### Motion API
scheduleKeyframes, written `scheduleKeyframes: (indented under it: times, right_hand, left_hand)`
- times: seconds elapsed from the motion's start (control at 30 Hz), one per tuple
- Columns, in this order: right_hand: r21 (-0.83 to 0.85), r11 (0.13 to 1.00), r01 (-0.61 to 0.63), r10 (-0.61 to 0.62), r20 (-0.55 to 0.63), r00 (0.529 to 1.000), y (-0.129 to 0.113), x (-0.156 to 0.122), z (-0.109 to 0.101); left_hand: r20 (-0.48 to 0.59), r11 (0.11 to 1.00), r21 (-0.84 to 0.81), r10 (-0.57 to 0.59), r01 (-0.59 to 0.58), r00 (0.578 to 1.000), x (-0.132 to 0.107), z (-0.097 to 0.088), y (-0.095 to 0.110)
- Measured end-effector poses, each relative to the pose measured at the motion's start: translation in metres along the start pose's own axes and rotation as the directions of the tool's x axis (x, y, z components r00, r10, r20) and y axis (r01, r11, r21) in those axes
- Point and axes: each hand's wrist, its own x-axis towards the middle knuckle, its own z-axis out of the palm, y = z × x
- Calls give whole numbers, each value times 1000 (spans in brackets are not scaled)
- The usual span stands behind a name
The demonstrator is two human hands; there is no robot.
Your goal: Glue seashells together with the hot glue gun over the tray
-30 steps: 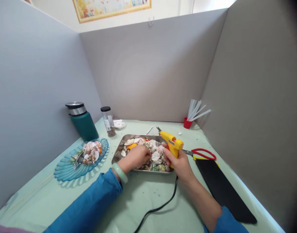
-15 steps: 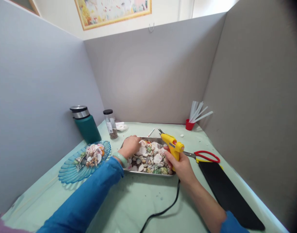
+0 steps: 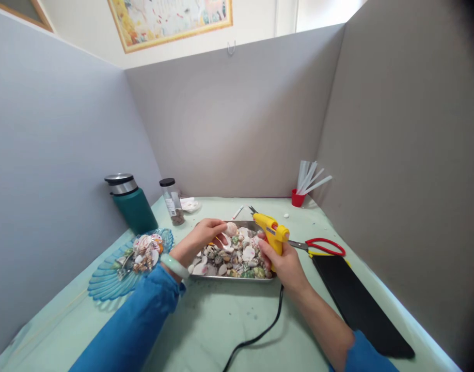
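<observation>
A metal tray (image 3: 237,277) full of mixed seashells lies in the middle of the table. My left hand (image 3: 200,238) hovers over its left side, pinching a round pinkish shell (image 3: 231,228) at the fingertips. My right hand (image 3: 283,262) grips the handle of a yellow hot glue gun (image 3: 271,230) at the tray's right edge. The gun's nozzle points up and left, toward the shell. Its black cord (image 3: 260,330) trails toward me across the table.
A blue shell-shaped glass dish (image 3: 105,281) with shells glued on it sits at the left. Behind it stand a green flask (image 3: 134,206) and a small jar (image 3: 171,200). Red scissors (image 3: 322,247), a black flat slab (image 3: 357,305) and a red cup (image 3: 298,198) of glue sticks are at the right. Grey partitions enclose the table.
My left hand left the shell pile at the tray's middle, went to its far left corner, and now holds up a pinkish shell near the glue gun. My right hand barely moved.
</observation>
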Motion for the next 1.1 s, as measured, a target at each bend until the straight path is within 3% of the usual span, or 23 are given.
scheduleKeyframes:
  times: [0.07, 0.17, 0.23, 0.3, 0.33, 0.37, 0.4, 0.53, 0.73, 0.9, 1.1]
  right_hand:
    - [-3, 1000, -6, 6, -11, 1000, 0, 0, 0]
    - [-20, 1000, -21, 21, -18, 1000, 0, -1, 0]
    - [-27, 999, -19, 18, -22, 1000, 0, -1, -1]
    - [-23, 1000, -16, 16, -25, 1000, -1, -1, -1]
    - [-20, 1000, -19, 18, -27, 999, -1, -2, -1]
    - [-16, 1000, -23, 23, -25, 999, -2, -2, -1]
    - [-12, 1000, -26, 25, -24, 999, -2, -2, -1]
    - [0, 1000, -31, 31, -9, 999, -4, -2, 0]
    - [19, 999, -27, 28, -8, 1000, 0, -1, 1]
    - [26, 1000, -4, 4, 16, 1000, 5, 2, 2]
    - [27, 1000, -11, 11, 17, 1000, 4, 2, 2]
  left_hand:
    - [79, 955, -295, 13, 11, 997, -9, 13, 4]
    - [123, 907, -420, 29, 26, 992, -15, 28, 8]
    - [111, 946, -323, 33, 4, 993, -14, 31, 8]
    - [51, 1000, 24, 17, -18, 999, -8, 26, 5]
    - [-8, 961, 277, 16, -13, 1000, -5, 21, 3]
    - [-40, 843, 538, 36, -9, 999, -1, 16, 0]
    - [-66, 782, 623, 34, 14, 997, 3, 10, -3]
    - [-162, 669, 737, 34, 98, 986, 24, -4, -14]
    - [-210, 603, 777, -23, 181, 977, 56, 2, -26]
    - [-206, 647, 741, -37, 181, 978, 63, 1, -33]
    - [-245, 798, 593, 49, 109, 968, 56, -9, -32]
